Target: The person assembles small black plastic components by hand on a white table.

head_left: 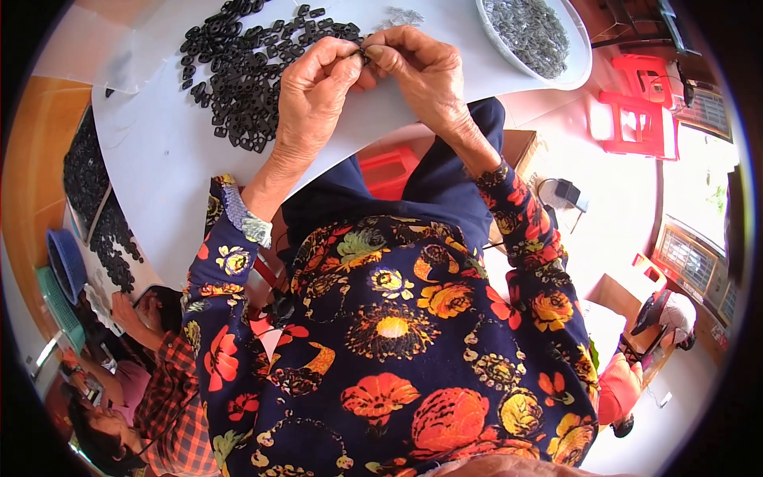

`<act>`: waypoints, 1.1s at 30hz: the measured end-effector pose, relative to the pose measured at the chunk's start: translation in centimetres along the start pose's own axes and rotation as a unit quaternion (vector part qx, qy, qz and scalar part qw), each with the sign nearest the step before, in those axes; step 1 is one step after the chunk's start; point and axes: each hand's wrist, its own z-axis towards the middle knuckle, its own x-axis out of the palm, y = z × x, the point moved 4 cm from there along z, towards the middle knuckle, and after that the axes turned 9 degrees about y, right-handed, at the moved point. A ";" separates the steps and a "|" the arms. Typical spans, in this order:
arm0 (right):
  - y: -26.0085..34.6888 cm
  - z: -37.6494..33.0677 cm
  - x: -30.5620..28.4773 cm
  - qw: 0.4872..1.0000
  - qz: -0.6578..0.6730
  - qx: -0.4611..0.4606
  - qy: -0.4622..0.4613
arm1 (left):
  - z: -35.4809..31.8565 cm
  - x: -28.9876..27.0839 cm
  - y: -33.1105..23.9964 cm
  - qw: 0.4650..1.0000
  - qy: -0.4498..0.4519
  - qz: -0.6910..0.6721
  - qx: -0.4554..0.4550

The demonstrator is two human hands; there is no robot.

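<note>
My left hand (312, 94) and my right hand (427, 78) meet over the white table (163, 179), fingertips touching. Both are closed in a pinch on a small dark piece (364, 54), mostly covered by the fingers. It looks black like the loose parts beside it, though I cannot make out its full shape. Left of my left hand spreads a pile of small black plastic parts (242, 107), flat with holes through them. Beyond my right hand lies a little heap of clear, thin bits (404, 16).
A round white basin (586, 70) full of small clear-grey pieces stands at the table's right. More black parts (111, 246) lie at far left, near blue (65, 262) and green baskets (60, 306). Co-workers sit at lower left and lower right. Red stools (636, 123) stand at right.
</note>
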 end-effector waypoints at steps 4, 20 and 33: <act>-0.2 0.0 -0.3 0.996 -0.085 0.002 -0.003 | -0.1 0.2 0.0 1.000 0.019 -0.007 -0.023; 0.6 0.6 -0.2 0.998 -0.053 0.001 0.038 | -0.1 -0.4 0.7 0.997 0.018 -0.062 -0.030; 1.2 0.8 0.3 0.997 -0.073 0.005 0.011 | -0.3 0.0 0.1 0.998 -0.005 -0.063 0.004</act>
